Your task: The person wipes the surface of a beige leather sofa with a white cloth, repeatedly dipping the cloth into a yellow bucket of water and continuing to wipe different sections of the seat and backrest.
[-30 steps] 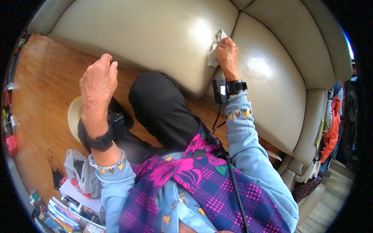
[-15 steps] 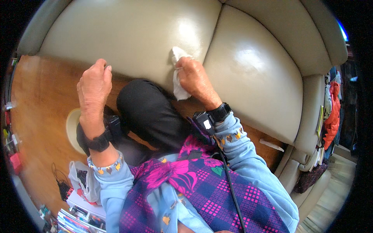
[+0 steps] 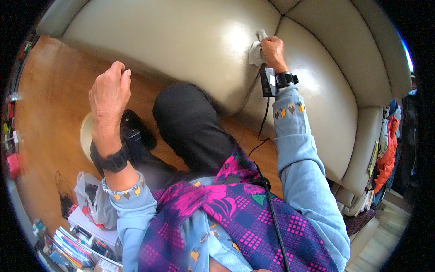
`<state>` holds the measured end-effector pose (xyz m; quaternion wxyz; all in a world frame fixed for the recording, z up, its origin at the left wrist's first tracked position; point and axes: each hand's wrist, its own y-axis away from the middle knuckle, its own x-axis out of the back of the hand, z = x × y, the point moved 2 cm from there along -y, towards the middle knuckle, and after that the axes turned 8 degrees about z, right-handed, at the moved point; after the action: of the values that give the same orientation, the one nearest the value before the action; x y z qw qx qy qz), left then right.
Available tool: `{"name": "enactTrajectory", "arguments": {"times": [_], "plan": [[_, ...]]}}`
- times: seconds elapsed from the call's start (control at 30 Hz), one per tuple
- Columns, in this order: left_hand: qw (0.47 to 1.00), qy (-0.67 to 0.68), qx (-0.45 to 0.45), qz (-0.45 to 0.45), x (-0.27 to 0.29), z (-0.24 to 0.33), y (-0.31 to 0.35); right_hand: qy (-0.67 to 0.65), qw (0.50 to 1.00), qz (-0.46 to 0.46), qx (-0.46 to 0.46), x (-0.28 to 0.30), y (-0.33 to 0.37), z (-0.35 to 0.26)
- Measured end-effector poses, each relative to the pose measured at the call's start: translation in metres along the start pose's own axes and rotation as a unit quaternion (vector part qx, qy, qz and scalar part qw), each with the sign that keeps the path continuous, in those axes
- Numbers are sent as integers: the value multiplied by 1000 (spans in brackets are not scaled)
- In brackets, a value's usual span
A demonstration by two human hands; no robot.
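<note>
My right hand [image 3: 273, 49] grips a crumpled white cloth [image 3: 256, 54] on the beige leather sofa seat [image 3: 181, 41], close to the seam between two cushions. Part of the cloth sticks out beyond the fingers; another part hangs to their left. My left hand [image 3: 110, 90] is held in the air over the wooden floor, short of the sofa's front edge. Its fingers are curled in beside the thumb, and nothing shows in them. Each wrist wears a black strap with a small box.
Below my left wrist, a pale round basin [image 3: 86, 138] stands on the floor, partly hidden. A white plastic bag [image 3: 93, 199] and several magazines [image 3: 72, 247] lie at lower left. Orange clothing [image 3: 387, 154] hangs by the sofa arm. A black cable [image 3: 265, 120] trails from my right wrist.
My right hand has moved away from me and to the right with the cloth, from the seat's front edge toward the cushion seam. The left hand stays almost in place.
</note>
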<state>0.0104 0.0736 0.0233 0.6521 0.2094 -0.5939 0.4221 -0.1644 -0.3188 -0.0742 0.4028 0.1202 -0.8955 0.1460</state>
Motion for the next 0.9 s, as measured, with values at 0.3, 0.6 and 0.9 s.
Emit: {"name": "enactTrajectory", "arguments": {"times": [0.3,0.6,0.9], "plan": [[1000,-4,21,-5,1,-10,2,-59,966,-24,250,-15,83,-51],[1000,2,10,-17,-11,5,2,-100,925,-144,337,18,197,-57],[999,9,32,7,0,-20,11,-67,977,-179,93,61,150,-24]]}}
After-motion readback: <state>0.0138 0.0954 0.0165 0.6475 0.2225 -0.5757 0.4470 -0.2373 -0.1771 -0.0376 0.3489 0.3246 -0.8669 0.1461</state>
